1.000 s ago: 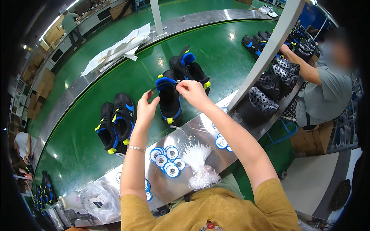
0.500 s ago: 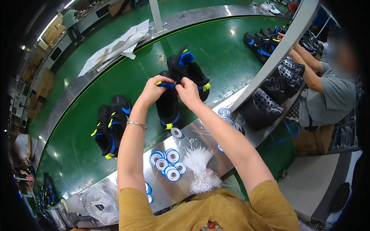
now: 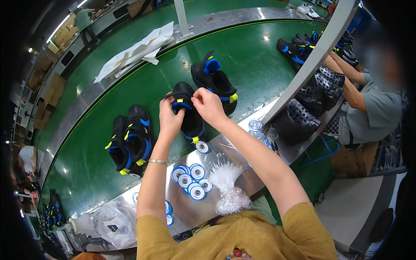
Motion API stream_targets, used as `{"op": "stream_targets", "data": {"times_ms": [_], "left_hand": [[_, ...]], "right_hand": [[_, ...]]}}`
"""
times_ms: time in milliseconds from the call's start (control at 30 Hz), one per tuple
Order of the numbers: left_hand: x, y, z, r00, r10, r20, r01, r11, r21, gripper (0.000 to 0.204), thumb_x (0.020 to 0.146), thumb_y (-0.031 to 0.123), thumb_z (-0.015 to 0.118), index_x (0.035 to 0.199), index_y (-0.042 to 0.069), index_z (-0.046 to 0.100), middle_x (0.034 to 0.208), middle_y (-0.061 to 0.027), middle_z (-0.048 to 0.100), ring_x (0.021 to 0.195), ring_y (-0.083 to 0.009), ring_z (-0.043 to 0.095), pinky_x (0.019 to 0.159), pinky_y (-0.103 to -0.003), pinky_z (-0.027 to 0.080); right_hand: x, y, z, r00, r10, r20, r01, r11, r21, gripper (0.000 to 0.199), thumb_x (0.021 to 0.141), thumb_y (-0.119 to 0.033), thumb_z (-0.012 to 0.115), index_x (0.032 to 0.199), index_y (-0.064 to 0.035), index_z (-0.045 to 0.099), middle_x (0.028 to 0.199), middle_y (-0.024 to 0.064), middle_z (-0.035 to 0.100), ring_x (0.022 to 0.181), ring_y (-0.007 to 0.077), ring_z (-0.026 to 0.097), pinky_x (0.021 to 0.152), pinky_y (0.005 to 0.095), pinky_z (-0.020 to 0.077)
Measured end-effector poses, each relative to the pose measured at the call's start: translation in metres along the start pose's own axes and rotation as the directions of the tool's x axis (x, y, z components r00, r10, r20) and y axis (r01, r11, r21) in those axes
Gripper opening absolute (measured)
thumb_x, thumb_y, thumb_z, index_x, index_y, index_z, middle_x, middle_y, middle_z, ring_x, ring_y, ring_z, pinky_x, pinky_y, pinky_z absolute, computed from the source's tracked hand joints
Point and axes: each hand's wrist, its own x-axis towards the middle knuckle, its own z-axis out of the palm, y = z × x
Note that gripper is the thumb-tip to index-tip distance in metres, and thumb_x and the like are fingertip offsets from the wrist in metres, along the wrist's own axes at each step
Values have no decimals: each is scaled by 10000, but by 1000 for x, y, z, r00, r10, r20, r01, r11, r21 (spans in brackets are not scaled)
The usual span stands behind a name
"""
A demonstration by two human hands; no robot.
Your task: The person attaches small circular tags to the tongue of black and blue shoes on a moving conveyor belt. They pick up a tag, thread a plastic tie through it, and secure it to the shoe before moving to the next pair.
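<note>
A black shoe (image 3: 191, 123) with blue and yellow trim lies on the green work surface, toe pointing away from me. My left hand (image 3: 170, 119) grips its tongue and strap area, thumb at the blue-lined tongue edge. Across the shoe, my right hand (image 3: 209, 106) is pinched close to the upper's right side; whatever its fingertips hold is too small to make out. A round blue-and-white tag (image 3: 202, 147) sits at the heel. The matching shoe (image 3: 221, 86), its tongue raised, stands just beyond my right hand.
Another pair of black shoes (image 3: 139, 133) stands to the left. On the metal ledge (image 3: 182, 212) lie several round tags (image 3: 197, 172) and a bundle of clear plastic fasteners (image 3: 227, 184). A grey post (image 3: 310, 63) rises at right, beyond which a co-worker's arms (image 3: 342, 76) reach among shoes.
My left hand has moved down and nearer me, and my fingers have parted from each other over the shoe. The shoe's toe and strap now show between my hands. The view has shifted slightly.
</note>
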Motion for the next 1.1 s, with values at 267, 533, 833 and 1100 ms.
{"op": "stream_targets", "data": {"times_ms": [267, 533, 833, 1100], "left_hand": [[-34, -8, 19, 954, -294, -61, 282, 947, -153, 475, 757, -51, 581, 1231, -42, 546, 1195, -195, 533, 1105, -325, 563, 958, -384, 461], [-37, 9, 25, 974, -207, -93, 179, 952, -248, 467, 752, -78, 537, 1215, -33, 578, 1206, -176, 523, 1120, -300, 531, 955, -357, 442], [-35, -16, 32, 914, -370, 165, 404, 865, -298, 565, 829, 195, 589, 1367, 37, 517, 1295, -213, 530, 1171, -301, 541, 988, -340, 429], [-44, -10, 18, 942, -260, 212, 304, 930, -208, 630, 779, 162, 621, 1397, 130, 506, 1342, -243, 498, 1250, -349, 488, 1051, -371, 388]], "right_hand": [[0, -39, 7, 942, -264, 206, 317, 901, -295, 185, 771, -93, 633, 953, -63, 618, 943, 142, 592, 815, 343, 647, 706, 426, 535], [-6, -28, -21, 836, -341, 431, 529, 708, -467, 130, 744, -42, 635, 869, -65, 607, 922, 140, 559, 784, 312, 648, 637, 407, 539], [-37, -15, -14, 806, -447, 387, 591, 639, -493, 275, 773, -58, 592, 1040, 9, 601, 936, 114, 572, 834, 260, 648, 684, 345, 548], [-42, -30, -41, 869, -371, 327, 493, 707, -508, 258, 836, -62, 577, 1087, -7, 604, 878, 111, 606, 782, 275, 644, 670, 371, 543]]}}
